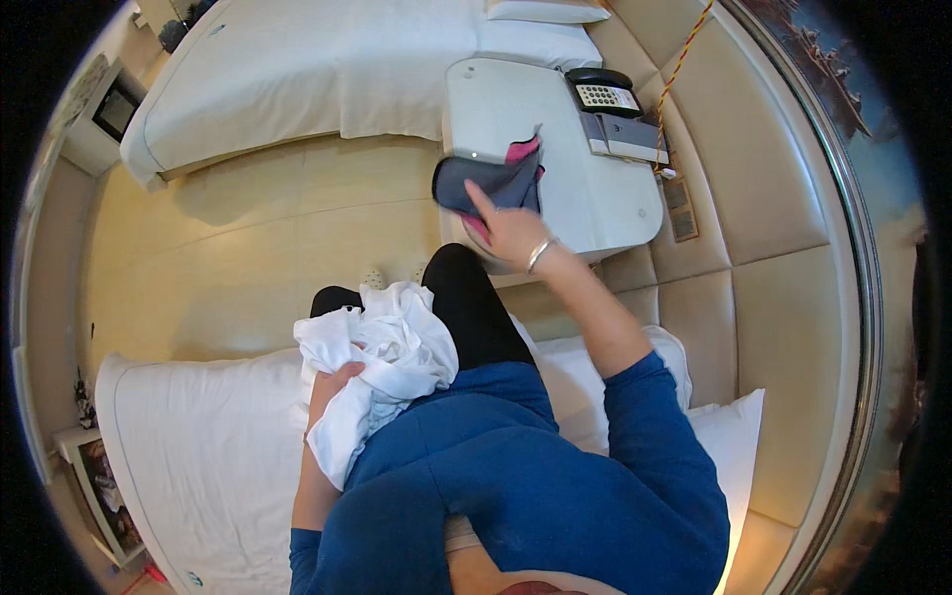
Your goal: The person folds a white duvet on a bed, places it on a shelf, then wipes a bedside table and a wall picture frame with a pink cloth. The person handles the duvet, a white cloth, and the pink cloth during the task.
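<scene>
In my lap lies a crumpled white garment (402, 337). My left hand (340, 381) is closed on its near left side, with part of the fingers hidden in the folds. To the far right, my right hand (511, 230) reaches over the near edge of a white nightstand (585, 198). It grips a dark grey cloth with pink parts and black edging (496, 183), the index finger stretched along the top. Part of this cloth overhangs the nightstand's left edge, and one corner sticks up at the back. A bracelet circles my right wrist.
A black telephone (605, 94) and a flat grey box (625, 137) stand at the nightstand's back right. I sit on a white bed (208, 446); another white bed (297, 79) is across the tiled floor (258, 238). A padded wall (773, 198) rises at right, with a cord (681, 64) hanging.
</scene>
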Motion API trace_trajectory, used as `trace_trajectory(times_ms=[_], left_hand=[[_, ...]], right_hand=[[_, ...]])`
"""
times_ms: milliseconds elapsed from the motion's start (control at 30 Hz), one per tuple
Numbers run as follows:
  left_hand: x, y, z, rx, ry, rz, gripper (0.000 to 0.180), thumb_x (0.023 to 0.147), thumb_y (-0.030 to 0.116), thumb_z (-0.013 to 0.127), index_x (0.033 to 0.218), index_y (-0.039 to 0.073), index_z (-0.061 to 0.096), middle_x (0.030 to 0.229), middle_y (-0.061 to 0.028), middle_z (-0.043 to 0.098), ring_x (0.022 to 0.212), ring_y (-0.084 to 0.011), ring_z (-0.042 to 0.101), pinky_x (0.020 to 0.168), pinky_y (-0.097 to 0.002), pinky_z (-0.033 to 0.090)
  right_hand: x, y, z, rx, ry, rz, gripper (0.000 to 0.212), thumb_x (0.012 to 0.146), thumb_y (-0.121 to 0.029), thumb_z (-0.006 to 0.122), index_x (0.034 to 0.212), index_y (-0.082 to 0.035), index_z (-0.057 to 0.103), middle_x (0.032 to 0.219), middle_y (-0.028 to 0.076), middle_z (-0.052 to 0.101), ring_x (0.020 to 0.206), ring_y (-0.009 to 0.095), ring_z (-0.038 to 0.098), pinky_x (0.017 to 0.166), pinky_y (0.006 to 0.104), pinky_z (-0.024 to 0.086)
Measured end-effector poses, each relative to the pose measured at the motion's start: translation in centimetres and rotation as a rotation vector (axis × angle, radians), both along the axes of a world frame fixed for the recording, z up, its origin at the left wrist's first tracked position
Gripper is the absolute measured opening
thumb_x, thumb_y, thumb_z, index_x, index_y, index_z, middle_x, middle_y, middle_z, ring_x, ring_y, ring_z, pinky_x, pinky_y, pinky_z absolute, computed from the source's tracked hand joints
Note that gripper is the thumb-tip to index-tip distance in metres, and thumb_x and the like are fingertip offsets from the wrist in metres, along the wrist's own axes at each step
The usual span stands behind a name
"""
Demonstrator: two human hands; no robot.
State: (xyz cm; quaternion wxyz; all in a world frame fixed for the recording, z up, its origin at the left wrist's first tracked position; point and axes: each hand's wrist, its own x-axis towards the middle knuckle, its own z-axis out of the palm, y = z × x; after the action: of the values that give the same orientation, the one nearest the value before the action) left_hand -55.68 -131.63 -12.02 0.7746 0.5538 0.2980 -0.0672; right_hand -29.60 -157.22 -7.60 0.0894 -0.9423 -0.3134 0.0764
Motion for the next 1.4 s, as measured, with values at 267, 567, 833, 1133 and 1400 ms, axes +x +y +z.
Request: trace_trajectory(times_ms=[267, 567, 833, 1133, 1400], left_hand=[[-0.1, 0.3, 0.1, 0.037, 0.066, -0.016, 0.035, 0.073, 0.013, 0.063, 0.106, 0.001, 0.062, 0.099, -0.0062, 0.062, 0.089, -0.0181, 0.058, 0.08, -0.0267, 0.045], [-0.4, 0.1, -0.5, 0.004, 0.016, 0.035, 0.028, 0.076, 0.006, 0.062, 0.103, 0.002, 0.061, 0.096, -0.0064, 0.061, 0.087, -0.0175, 0.058, 0.076, -0.027, 0.046], [0.0, 0.1, 0.2, 0.098, 0.034, -0.03, 0.03, 0.074, 0.01, 0.062, 0.102, 0.003, 0.062, 0.096, -0.0052, 0.061, 0.088, -0.0161, 0.057, 0.077, -0.026, 0.045], [-0.6, 0.5, -1.6, 0.049, -0.027, 0.006, 0.031, 0.074, 0.009, 0.061, 0.104, 0.003, 0.061, 0.097, -0.0058, 0.061, 0.089, -0.0176, 0.058, 0.079, -0.0268, 0.046], [-0.7, 1.6, -3.6, 0.14, 0.009, -0.085, 0.032, 0.074, 0.009, 0.06, 0.105, 0.002, 0.061, 0.098, -0.0066, 0.061, 0.089, -0.0184, 0.058, 0.078, -0.0267, 0.046]], right_hand=[[-5.0, -2.2, -11.4, 0.046, 0.025, -0.021, 0.014, 0.087, -0.019, 0.052, 0.094, -0.008, 0.057, 0.083, 0.016, 0.065, 0.085, 0.034, 0.062, 0.077, 0.0459, 0.046], [-4.2, -5.9, -5.6, -0.002, 0.235, -0.069, 0.04, 0.084, -0.045, 0.059, 0.099, -0.008, 0.065, 0.088, 0.017, 0.066, 0.086, 0.033, 0.062, 0.077, 0.0434, 0.047], [1.4, -5.6, -11.2, 0.228, -0.339, -0.459, 0.039, 0.08, -0.033, 0.065, 0.107, -0.005, 0.059, 0.095, 0.015, 0.061, 0.093, 0.035, 0.056, 0.081, 0.0432, 0.046], [5.4, -9.5, -10.9, 0.685, -0.391, -0.728, 0.02, 0.085, -0.022, 0.057, 0.085, -0.003, 0.063, 0.081, 0.015, 0.063, 0.077, 0.036, 0.059, 0.07, 0.0424, 0.047], [1.9, -15.8, -12.9, 0.59, -0.569, -0.87, 0.024, 0.08, -0.016, 0.065, 0.1, -0.001, 0.061, 0.09, 0.013, 0.06, 0.081, 0.026, 0.058, 0.075, 0.0378, 0.047]])
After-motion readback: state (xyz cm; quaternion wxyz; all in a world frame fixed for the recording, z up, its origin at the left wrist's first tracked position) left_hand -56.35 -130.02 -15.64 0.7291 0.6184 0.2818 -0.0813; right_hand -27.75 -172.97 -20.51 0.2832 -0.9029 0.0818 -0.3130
